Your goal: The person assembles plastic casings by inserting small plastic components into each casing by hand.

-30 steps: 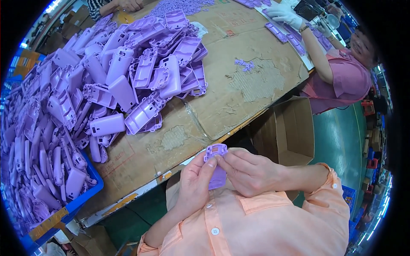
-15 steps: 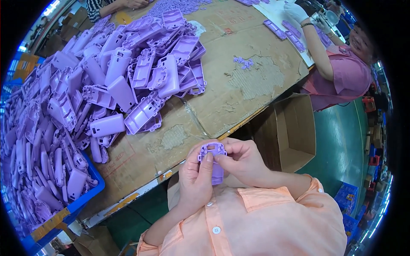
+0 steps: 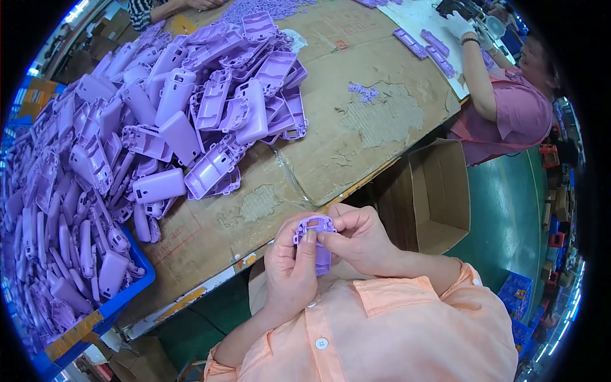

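Note:
Between my two hands, at the table's near edge, is a purple plastic casing (image 3: 323,260), its hollow side and a small rectangular cut-out facing up. My left hand (image 3: 290,261) is closed around its left side, thumb pressed on the inner face. With thumb and bent fingers, my right hand (image 3: 363,239) pinches the upper right rim of the same casing. Any small part under the fingertips is hidden. A large heap of similar purple casings (image 3: 178,95) covers the table to the left, some hollow side up, some face down.
A blue crate (image 3: 143,277) packed with casings stands at the left. Tiny purple pieces (image 3: 363,92) lie on the cardboard-covered table (image 3: 331,153). Below its right edge is an open cardboard box (image 3: 442,197). At far right a co-worker (image 3: 506,108) in pink wears white gloves; another person's striped sleeve (image 3: 141,13) shows far left.
My hands and the casing have hardly moved. The co-worker's gloved hand has shifted slightly right, and their head has turned.

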The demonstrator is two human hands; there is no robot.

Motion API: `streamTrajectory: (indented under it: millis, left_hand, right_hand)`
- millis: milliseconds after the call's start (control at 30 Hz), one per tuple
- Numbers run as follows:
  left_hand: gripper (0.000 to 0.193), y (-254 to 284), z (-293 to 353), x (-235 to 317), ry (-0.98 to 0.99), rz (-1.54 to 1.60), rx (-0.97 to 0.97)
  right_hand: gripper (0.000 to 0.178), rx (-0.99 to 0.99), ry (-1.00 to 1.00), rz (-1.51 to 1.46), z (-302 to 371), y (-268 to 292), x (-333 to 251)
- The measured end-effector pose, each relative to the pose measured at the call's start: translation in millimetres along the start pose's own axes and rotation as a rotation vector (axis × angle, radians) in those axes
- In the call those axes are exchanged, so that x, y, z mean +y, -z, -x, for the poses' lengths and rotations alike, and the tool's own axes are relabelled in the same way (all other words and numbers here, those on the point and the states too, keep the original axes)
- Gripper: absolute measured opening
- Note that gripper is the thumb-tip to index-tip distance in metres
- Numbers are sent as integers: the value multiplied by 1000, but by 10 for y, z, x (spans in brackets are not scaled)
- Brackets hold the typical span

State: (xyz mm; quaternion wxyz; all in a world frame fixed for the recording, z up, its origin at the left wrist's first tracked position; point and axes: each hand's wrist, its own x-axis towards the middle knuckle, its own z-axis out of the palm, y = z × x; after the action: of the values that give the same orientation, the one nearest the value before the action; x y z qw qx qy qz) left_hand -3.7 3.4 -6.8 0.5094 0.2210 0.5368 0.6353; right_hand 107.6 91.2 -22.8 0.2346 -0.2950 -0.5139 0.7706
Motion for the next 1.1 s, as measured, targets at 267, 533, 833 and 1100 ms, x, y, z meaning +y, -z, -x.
streamTrajectory:
  millis: [267, 533, 833, 1100]
  left_hand:
    - [20, 1, 23, -14, 16, 94, 31]
    - [20, 35, 29, -48, 14, 70, 33]
    - [18, 48, 30, -74, -3, 73, 68]
    - [23, 81, -62, -84, 84, 229, -9]
  right_hand:
    - [8, 72, -28, 10, -4, -42, 22]
    - [6, 65, 0, -13, -8, -103, -13]
    - [9, 98, 121, 108, 2, -152, -62]
    - [6, 104, 128, 51, -67, -33, 77]
